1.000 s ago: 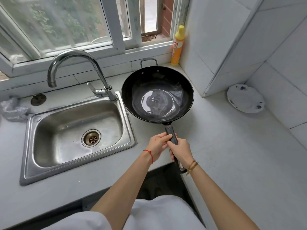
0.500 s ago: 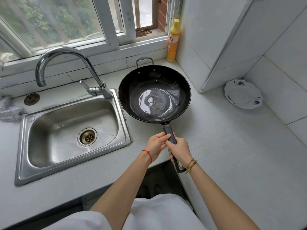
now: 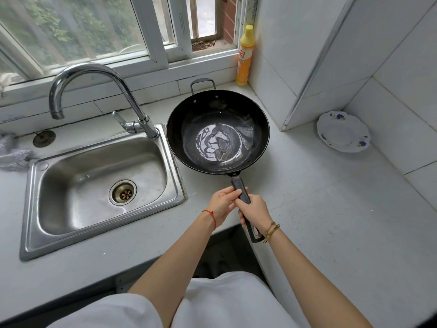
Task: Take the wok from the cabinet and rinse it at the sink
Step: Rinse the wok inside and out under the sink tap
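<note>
From the head camera, we are seeing both hands gripping the wok's long handle (image 3: 240, 192): the left hand (image 3: 223, 204) is wrapping it from the side, the right hand (image 3: 255, 209) clamping just behind. The black wok (image 3: 217, 131) is sitting level over the counter (image 3: 331, 221), just right of the steel sink (image 3: 99, 185) and faucet (image 3: 94, 91).

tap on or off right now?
Off. No stream falls from the faucet spout, and the sink basin holds no running water. The wok sits right of it.
</note>
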Demonstrator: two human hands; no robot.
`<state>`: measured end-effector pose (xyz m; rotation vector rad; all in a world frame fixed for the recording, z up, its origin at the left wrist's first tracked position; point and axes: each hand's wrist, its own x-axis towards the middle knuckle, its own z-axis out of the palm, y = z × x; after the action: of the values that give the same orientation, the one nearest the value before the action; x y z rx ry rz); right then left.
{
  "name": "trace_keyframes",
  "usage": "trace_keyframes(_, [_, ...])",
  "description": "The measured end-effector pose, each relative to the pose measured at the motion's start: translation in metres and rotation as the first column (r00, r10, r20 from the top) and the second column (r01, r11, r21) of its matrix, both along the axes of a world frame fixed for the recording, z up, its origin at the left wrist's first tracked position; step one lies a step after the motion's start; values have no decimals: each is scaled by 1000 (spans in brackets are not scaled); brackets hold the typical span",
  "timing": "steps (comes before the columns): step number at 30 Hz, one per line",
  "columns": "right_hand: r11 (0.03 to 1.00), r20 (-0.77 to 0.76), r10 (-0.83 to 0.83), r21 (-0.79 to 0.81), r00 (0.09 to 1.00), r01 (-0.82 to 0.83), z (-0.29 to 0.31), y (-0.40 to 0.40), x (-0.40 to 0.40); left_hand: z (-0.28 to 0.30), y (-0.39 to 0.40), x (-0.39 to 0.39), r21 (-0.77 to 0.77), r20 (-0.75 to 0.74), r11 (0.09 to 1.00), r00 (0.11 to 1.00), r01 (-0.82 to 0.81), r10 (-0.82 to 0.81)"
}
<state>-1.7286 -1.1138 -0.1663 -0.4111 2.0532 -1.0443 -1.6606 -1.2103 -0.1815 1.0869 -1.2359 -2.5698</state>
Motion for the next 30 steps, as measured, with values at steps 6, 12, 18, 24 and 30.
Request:
trace_keyframes(6, [997, -28, 59, 41, 998, -58, -7, 2, -3, 0, 0, -3, -73, 82, 996, 996, 43, -37])
trace_keyframes(12, [989, -84, 124, 91, 989, -117, -5, 4, -5, -1, -1, -3, -205, 155, 972, 984, 116, -85])
trace_keyframes(18, [977, -239, 168, 171, 956, -129, 0, 14, -14, 1, 7, -1, -507, 258, 840, 964, 194, -67])
trace_keyframes(24, [980, -363, 171, 157, 916, -121, 5, 33, -22, 1, 12, 11, -723, 369, 599, 925, 344, -85])
trace_keyframes(30, [969, -528, 228, 206, 818, -137, -6, 55, -29, 1, 11, 32, -834, 506, 270, 862, 481, 28])
